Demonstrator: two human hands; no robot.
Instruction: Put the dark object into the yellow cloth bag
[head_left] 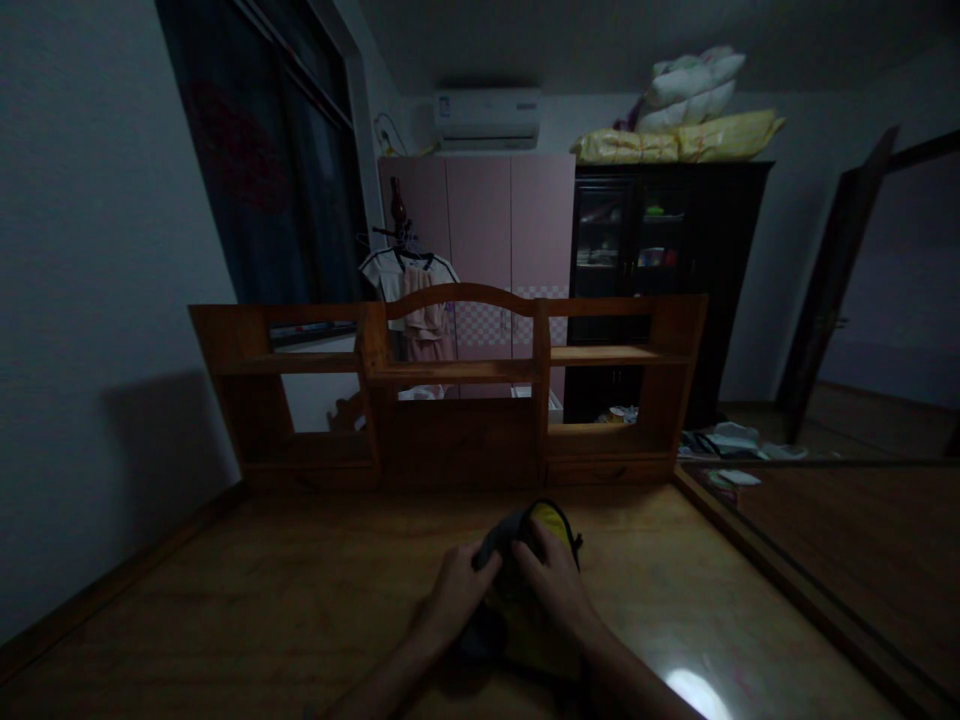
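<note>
A yellow and dark grey fabric bag (553, 519) with black trim lies on the wooden desktop (337, 580), close in front of me. My left hand (457, 590) has its fingers closed on the grey upper edge at the bag's left side. Farther right, my right hand (553, 570) grips the dark fabric near the yellow part, fingertips curled over it. Dim light and my hands hide much of the bag's middle, so I cannot tell what is inside it.
A wooden shelf unit (461, 374) stands along the desktop's far edge. To the left is a wall (97, 300); a raised wooden rim (780, 570) borders the right side. Pink (480, 220) and black cabinets (720, 260) stand beyond, with an open door (836, 290) at right.
</note>
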